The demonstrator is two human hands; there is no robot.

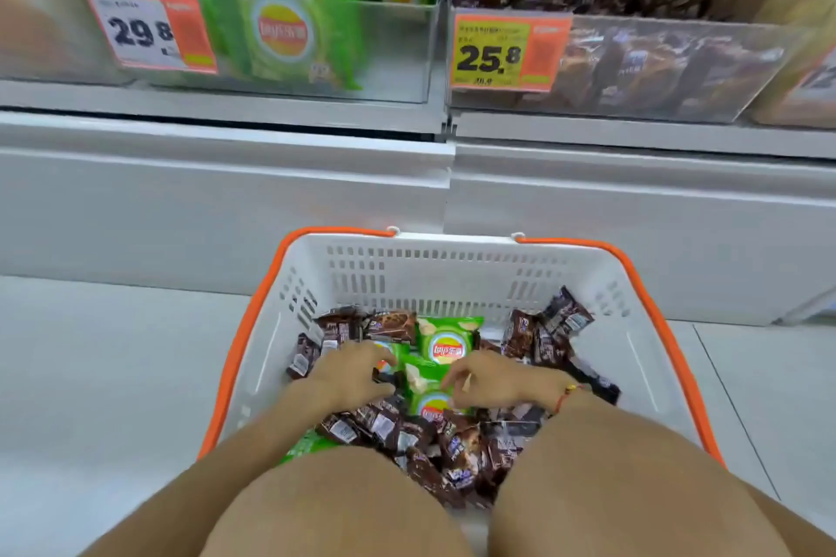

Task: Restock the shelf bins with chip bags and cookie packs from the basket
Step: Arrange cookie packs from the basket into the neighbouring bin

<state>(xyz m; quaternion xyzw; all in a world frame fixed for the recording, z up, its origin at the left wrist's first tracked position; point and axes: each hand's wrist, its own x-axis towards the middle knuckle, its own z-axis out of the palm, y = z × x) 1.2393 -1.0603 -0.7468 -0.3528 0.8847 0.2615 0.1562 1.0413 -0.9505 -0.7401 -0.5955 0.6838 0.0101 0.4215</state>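
Observation:
A white basket with orange handles (434, 267) sits on the floor below me, filled with several green chip bags (445, 341) and brown cookie packs (561, 321). Both my hands are inside it. My left hand (350, 375) hovers with curled fingers over a green chip bag at the left. My right hand (491, 380) reaches with curled fingers onto the green chip bag (427, 384) in the middle. Whether either hand grips a bag is unclear. Above, a clear bin of green chip bags (289, 36) and a clear bin of brown cookie packs (656, 63) stand on the shelf.
Price tags reading 29.8 (149, 29) and 25.8 (506, 52) hang on the bin fronts. A grey shelf base (226, 194) runs behind the basket. Grey floor tiles (113, 375) lie on both sides. More bins continue at the far left and right.

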